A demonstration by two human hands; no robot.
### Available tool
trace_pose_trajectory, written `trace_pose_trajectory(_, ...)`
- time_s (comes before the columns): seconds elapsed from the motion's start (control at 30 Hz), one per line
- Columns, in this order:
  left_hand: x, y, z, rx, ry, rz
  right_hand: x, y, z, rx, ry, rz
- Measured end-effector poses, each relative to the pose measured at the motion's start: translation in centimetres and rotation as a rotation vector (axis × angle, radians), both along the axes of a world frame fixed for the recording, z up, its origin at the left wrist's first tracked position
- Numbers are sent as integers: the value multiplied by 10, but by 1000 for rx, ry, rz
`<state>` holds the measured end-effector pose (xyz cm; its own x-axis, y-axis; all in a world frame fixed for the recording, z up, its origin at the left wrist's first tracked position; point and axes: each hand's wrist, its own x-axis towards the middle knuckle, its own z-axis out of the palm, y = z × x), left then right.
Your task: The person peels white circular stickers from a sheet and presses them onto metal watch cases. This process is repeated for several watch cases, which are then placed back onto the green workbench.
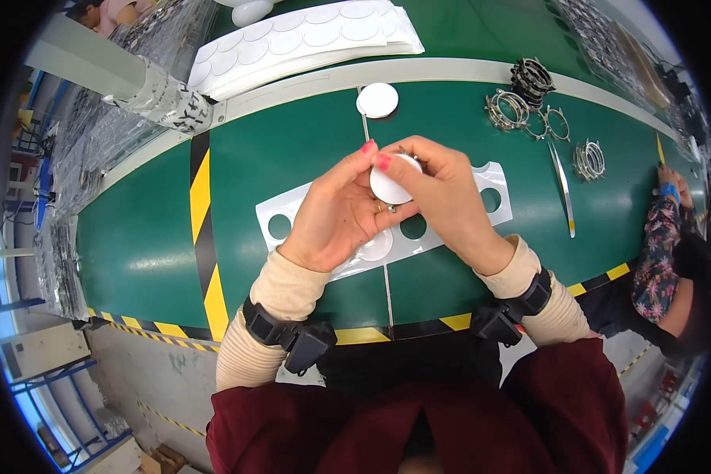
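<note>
In front of me, both hands close round a white round disc [393, 183] that seems to be set in a thin metal ring, of which only bits of the rim show. My left hand [333, 215] supports it from the left and below, fingers curled behind it. From the right, my right hand [456, 201] grips its edge, the thumb lying across the white face. Under the hands lies a white sheet with round cut-outs [496, 178]; one round piece [374, 246] is still in it. Beyond the hands sits a small pile of white discs [378, 100].
Metal tweezers [562, 189] lie to the right. Silver rings [507, 109], dark rings [532, 81] and another ring stack [589, 161] stand near them. Sheets of white circles [308, 35] are stacked at the back left. A co-worker's sleeved arm [657, 253] rests at the far right.
</note>
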<state>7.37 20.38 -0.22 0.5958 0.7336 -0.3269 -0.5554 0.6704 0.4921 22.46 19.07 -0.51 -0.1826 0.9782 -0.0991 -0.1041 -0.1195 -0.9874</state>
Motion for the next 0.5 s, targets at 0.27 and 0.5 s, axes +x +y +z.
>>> trace_pose_trajectory(0.27, 0, 3, 0, 46, 45, -1, -1, -4, 0, 111, 44, -50)
trace_pose_trajectory(0.5, 0, 0, -3, 71, 47, -24, 3, -5, -2, 126, -156, 39)
